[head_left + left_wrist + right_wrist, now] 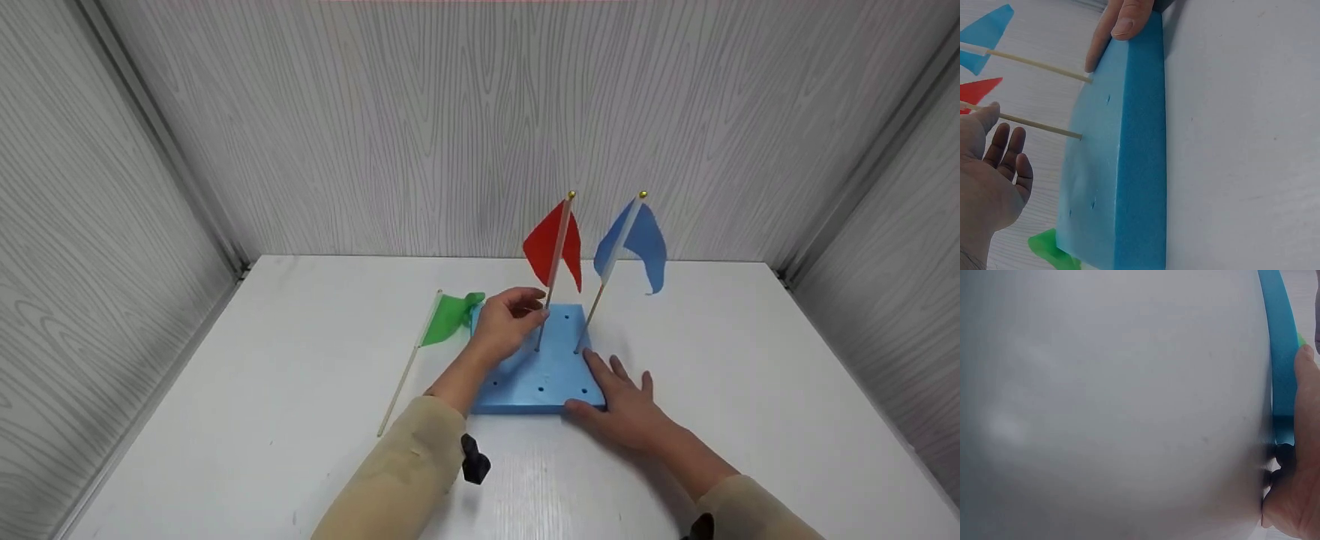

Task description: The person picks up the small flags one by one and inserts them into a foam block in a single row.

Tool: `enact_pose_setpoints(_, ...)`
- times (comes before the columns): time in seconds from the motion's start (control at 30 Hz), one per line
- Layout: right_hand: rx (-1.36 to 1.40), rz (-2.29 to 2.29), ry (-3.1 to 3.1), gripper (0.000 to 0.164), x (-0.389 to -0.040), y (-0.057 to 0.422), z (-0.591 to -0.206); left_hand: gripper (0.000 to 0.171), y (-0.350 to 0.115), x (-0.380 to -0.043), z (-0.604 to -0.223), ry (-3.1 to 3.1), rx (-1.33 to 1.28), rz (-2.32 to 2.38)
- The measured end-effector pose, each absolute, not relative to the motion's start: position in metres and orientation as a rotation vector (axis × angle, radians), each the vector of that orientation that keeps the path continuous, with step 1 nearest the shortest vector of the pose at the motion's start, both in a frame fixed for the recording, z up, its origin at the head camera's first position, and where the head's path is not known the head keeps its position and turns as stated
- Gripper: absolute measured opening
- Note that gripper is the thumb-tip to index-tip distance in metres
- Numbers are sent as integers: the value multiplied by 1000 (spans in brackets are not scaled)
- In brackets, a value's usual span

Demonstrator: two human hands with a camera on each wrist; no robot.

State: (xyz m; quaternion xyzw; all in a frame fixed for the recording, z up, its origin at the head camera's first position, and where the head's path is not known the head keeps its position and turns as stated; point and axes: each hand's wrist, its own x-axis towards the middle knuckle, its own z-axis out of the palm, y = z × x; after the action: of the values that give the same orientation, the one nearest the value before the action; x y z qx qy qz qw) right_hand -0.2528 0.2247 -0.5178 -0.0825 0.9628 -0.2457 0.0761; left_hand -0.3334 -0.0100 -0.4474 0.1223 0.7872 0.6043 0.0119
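My left hand (501,328) pinches the thin stick of a red flag (543,246) between thumb and index finger. The lower end of that stick stands in a hole of a light blue foam block (559,373). To its right a blue flag (646,244) stands upright, leaning right, its stick (1044,66) in another hole of the block. My right hand (628,411) rests on the block's right front corner with its fingers extended, thumb (1131,22) and index finger on the top face. In the right wrist view the block's side (1284,354) shows beside this hand.
A green flag (446,319) lies on the white table (300,337) left of the block, its cloth bunched against the block's far left corner. Several small holes dot the block's top. Grey wood-grain panels (420,127) enclose the table at the back and sides.
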Motion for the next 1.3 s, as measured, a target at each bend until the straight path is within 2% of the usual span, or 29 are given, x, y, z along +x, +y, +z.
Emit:
enact_pose_setpoints(0.23,-277,-752,2894,105,-255,222,-516,32,-55,-334,-433,2492,481,1874)
enact_pose_setpoints(0.6,-266,-742,2878,106,-259,231,-518,33,-147,-334,-417,2444,455,1802)
enact_pose_setpoints(0.97,-259,-759,2894,108,-258,240,-520,33,-201,-325,-450,2543,301,1674)
enact_pose_setpoints(1.3,-284,-761,2900,106,-258,241,-522,35,-215,-320,-482,2541,243,1584)
